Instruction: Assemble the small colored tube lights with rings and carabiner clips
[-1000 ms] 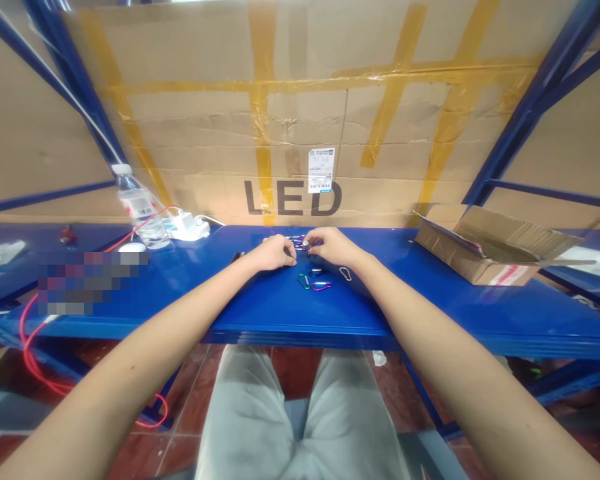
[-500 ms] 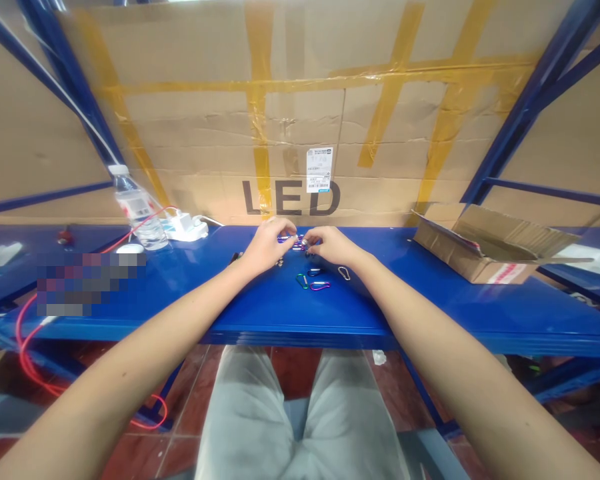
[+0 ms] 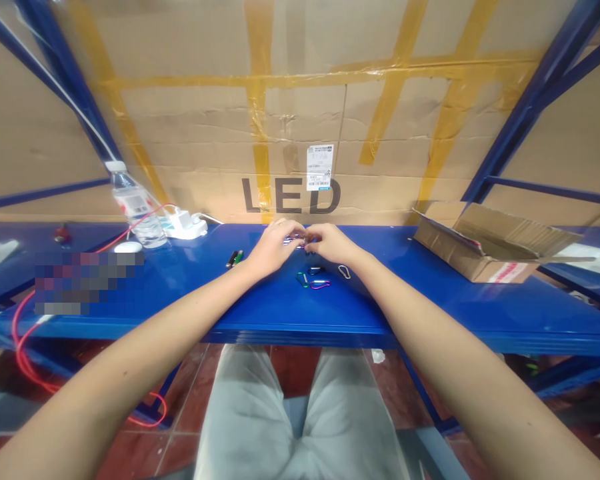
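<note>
My left hand (image 3: 276, 248) and my right hand (image 3: 333, 245) meet above the back part of the blue table, fingertips pinched close together. Whatever they pinch is small and mostly hidden by the fingers. Shiny purple and silvery pieces (image 3: 295, 241) show between and behind the fingers. Just in front lie several small carabiners: a green carabiner (image 3: 301, 280), a pink-purple carabiner (image 3: 321, 285), a dark carabiner (image 3: 315, 271) and a pale metallic carabiner (image 3: 344, 272). Left of my left wrist rest a black piece (image 3: 231, 259) and a green piece (image 3: 239, 258).
An open cardboard box (image 3: 500, 257) stands on the right of the blue table (image 3: 300, 313). On the left are a water bottle (image 3: 137, 207), a white power strip (image 3: 187, 227) and a red cable (image 3: 24, 360). A large carton (image 3: 300, 113) walls off the back.
My left hand has shifted slightly right, closing the gap to my right hand. The black and green pieces beside my left wrist now show more fully.
</note>
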`<state>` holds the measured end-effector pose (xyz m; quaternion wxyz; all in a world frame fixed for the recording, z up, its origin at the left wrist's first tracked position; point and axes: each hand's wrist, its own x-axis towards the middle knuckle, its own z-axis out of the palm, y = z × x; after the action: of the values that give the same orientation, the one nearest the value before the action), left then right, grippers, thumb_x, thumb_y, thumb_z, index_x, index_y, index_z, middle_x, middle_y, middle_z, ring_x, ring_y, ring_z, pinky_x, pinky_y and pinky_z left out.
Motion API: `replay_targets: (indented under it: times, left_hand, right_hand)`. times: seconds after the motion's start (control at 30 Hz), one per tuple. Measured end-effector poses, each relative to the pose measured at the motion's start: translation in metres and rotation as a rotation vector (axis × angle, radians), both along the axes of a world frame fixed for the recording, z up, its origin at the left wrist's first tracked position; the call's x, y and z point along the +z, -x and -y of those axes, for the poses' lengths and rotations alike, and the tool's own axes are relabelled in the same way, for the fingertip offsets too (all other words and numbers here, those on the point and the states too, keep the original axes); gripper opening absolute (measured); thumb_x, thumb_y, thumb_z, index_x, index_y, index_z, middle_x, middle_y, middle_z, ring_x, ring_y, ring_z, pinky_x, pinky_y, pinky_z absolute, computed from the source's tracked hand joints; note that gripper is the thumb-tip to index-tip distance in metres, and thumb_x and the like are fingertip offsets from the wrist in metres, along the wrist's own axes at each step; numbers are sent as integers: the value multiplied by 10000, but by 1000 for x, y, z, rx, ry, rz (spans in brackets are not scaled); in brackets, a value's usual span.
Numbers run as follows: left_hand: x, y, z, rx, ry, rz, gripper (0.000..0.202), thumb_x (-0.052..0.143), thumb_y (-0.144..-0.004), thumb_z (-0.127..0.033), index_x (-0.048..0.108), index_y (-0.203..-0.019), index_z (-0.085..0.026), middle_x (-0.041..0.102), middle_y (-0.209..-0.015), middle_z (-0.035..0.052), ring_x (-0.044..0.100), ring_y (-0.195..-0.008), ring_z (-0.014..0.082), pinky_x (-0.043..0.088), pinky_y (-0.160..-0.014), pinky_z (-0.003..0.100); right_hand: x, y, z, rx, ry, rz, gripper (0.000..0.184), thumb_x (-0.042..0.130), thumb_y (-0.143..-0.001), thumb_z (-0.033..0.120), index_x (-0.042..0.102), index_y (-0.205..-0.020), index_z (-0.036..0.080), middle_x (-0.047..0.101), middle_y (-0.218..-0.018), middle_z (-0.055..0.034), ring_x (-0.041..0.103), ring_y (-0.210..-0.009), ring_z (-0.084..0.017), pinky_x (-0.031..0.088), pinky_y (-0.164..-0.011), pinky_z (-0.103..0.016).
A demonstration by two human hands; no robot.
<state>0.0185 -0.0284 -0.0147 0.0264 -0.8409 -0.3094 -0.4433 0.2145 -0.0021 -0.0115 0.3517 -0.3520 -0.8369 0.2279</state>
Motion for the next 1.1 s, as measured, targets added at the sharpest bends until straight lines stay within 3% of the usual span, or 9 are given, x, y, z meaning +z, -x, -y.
replay_targets:
  times: [0.1, 0.2, 0.27, 0.43, 0.5, 0.63, 0.77, 0.93, 1.1]
  left_hand:
    - [1, -1, 0, 18, 32, 6, 191, 720, -848, -107, 655, -1012, -178, 696, -980, 32, 637, -931, 181, 493, -879, 328]
    - [2, 0, -1, 52, 87, 51, 243, 754, -812, -123, 664, -1033, -165, 681, -998, 43, 634, -916, 179, 497, -850, 317]
    - [2, 1, -2, 58, 148, 92, 207, 755, -814, -156, 689, -1010, -167, 678, -959, 35, 629, -875, 171, 499, -827, 311]
    - [3, 2, -5, 16, 347, 237, 77, 744, -818, -235, 737, -846, -164, 696, -854, 28, 626, -816, 169, 499, -805, 320]
    - [4, 2, -6, 5, 425, 324, 96, 732, -826, -248, 720, -817, -153, 709, -836, 31, 637, -810, 169, 509, -824, 333]
    - [7, 4, -9, -58, 582, 565, 82, 603, -912, -182, 643, -849, -146, 717, -847, 55, 690, -875, 180, 564, -849, 361]
    - [9, 8, -12, -123, 774, 748, 88, 491, -978, -163, 579, -979, -159, 676, -854, 57, 710, -791, 195, 627, -653, 366]
    - [5, 9, -16, -155, 827, 772, 97, 502, -984, -117, 597, -995, -134, 638, -835, 53, 694, -750, 161, 653, -667, 357]
    - [-1, 6, -17, -159, 827, 682, 118, 513, -986, -98, 630, -966, -111, 629, -811, 44, 678, -748, 135, 651, -717, 327]
  right_hand:
    - [0, 1, -1, 9, 26, -64, 186, 650, -748, 92, 721, -903, 165, 706, -781, -13, 642, -749, -179, 518, -753, -336]
    - [0, 2, -2, 4, 93, -201, 470, 699, -737, 66, 661, -1194, 170, 724, -852, -27, 668, -784, -188, 561, -760, -345]
    - [0, 3, -2, 4, 147, -261, 575, 719, -736, 48, 597, -1285, 165, 737, -874, -35, 690, -819, -197, 580, -788, -353]
    - [0, 9, 3, 0, 243, -288, 498, 739, -766, 62, 602, -1234, 159, 773, -902, -59, 730, -860, -211, 596, -817, -363]
    - [2, 8, 5, -38, 201, -253, 423, 744, -786, 98, 638, -1191, 161, 779, -933, -75, 733, -883, -215, 591, -830, -366]
    - [14, -7, 5, -266, -32, -19, 87, 711, -848, 203, 732, -916, 152, 770, -959, -107, 702, -900, -223, 545, -847, -368]
    - [29, -32, 6, -316, 110, 297, 115, 708, -840, 245, 737, -785, 148, 740, -798, -84, 663, -758, -205, 496, -697, -327]
    - [25, -40, 3, -319, 210, 414, 114, 653, -874, 222, 737, -850, 149, 726, -756, -74, 649, -693, -189, 477, -640, -301]
    - [-1, -18, -7, -415, 2, 398, 187, 666, -881, 190, 732, -1051, 148, 759, -1077, -128, 693, -960, -229, 501, -829, -303]
